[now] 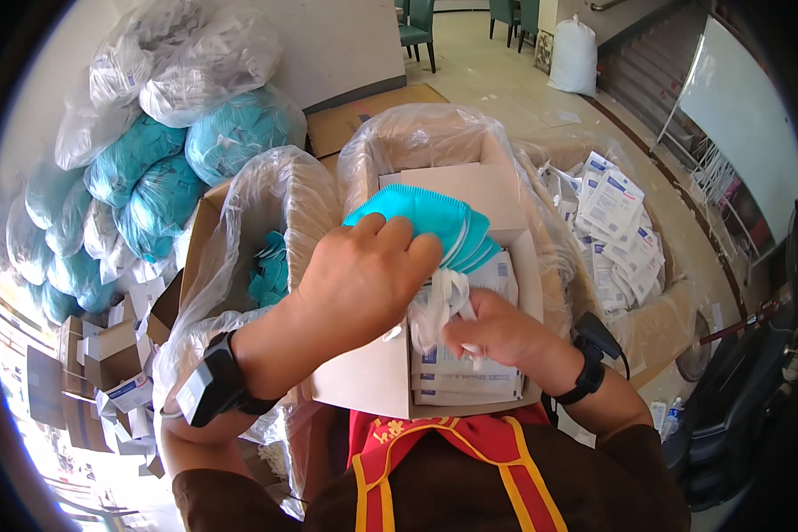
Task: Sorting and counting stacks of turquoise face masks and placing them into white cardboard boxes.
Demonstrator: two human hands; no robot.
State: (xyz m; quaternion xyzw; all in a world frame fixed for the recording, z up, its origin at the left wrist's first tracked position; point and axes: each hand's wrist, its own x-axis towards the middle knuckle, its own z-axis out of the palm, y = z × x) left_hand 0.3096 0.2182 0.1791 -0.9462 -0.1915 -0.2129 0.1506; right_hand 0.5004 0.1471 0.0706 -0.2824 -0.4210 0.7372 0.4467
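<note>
My left hand (371, 266) is closed on a small stack of folded teal face masks (421, 213), fanned out at their right ends. White elastic ear loops (443, 301) hang from the masks in a bunch. My right hand (496, 330) pinches these loops just below and to the right of my left hand. Both hands are above an open cardboard box (363, 381) directly in front of me. Flat white packets with blue print (465, 381) lie inside that box. Part of the packets is hidden behind my hands and the loops.
Left stands a plastic-lined carton with teal masks (270, 270); right, another carton holds piled white packets (616, 217). Clear bags stuffed with teal masks (239, 133) are heaped at the far left. Opened small boxes (120, 355) lie below them. A black chair (736, 417) stands right.
</note>
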